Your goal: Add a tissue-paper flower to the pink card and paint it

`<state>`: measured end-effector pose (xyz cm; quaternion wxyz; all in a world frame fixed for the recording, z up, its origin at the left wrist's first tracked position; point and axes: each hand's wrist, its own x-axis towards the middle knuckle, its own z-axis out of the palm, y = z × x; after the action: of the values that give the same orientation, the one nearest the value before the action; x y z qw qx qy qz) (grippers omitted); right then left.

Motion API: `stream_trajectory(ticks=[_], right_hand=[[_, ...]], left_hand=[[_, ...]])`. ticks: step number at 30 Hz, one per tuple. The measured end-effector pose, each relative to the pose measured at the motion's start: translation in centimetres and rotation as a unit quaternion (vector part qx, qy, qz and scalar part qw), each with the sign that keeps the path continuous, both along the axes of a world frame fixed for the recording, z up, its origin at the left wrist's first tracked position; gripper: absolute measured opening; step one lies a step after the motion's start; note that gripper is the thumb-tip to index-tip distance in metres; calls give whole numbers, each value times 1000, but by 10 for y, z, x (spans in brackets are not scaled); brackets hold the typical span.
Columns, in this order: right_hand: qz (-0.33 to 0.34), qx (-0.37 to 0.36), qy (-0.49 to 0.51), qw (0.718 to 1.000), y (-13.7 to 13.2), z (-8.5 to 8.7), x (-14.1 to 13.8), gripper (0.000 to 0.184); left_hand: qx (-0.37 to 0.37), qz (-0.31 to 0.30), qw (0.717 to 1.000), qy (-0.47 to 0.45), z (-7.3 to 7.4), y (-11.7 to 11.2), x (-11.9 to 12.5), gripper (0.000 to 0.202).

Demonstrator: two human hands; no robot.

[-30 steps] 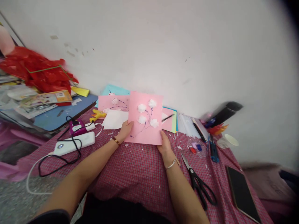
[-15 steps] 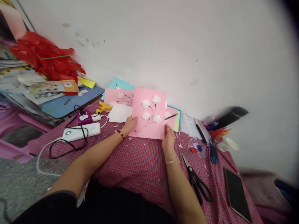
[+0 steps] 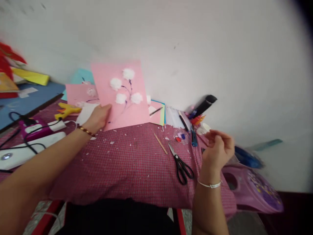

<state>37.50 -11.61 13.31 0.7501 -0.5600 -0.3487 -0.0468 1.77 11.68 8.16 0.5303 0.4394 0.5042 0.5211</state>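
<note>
My left hand (image 3: pixel 99 117) grips the lower left edge of a pink sheet of paper (image 3: pixel 110 112), held up and tilted. White puffy flowers (image 3: pixel 128 74) and dark purple painted stems (image 3: pixel 130 85) decorate the sheet. At the right of the table, my right hand (image 3: pixel 218 149) is raised with fingers curled together. What it holds, if anything, I cannot make out. Just beyond its fingertips is a small white cup-like thing (image 3: pixel 205 127). Black-handled scissors (image 3: pixel 180 166) and a wooden pencil (image 3: pixel 160 143) lie between the hands.
Another pink flower sheet (image 3: pixel 75 93) leans by the wall, with a yellow glue gun (image 3: pixel 67 111) before it. A white power bank (image 3: pixel 34 147) with cables lies left. Rightward are a blue cutter (image 3: pixel 194 137), a palette with paint (image 3: pixel 181 136), a black tube (image 3: pixel 205 106) and a purple stool (image 3: pixel 254 189).
The pink sheet has risen and tilted in my left hand. My right hand has left the sheet's side and moved right. The view has turned right, and the dark tablet-like thing no longer shows.
</note>
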Motion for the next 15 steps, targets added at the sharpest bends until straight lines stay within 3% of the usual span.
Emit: stream_trajectory(ticks=[5,7,11,15], right_hand=[[23,-167,3,986,-33,-65,36,14],[43,-238,-9,970,-40,-84,46,18],[90,-362,-63,926,-46,-101,57,21],[110,-434,-120,886,-39,-101,64,21]], left_hand=[[-47,-78,996,-3,-31,-30,2,34],[-74,-104,992,15,-45,-41,7,32],[-93,-126,986,56,-59,-45,25,31],[-70,-120,983,121,-59,-37,43,33]])
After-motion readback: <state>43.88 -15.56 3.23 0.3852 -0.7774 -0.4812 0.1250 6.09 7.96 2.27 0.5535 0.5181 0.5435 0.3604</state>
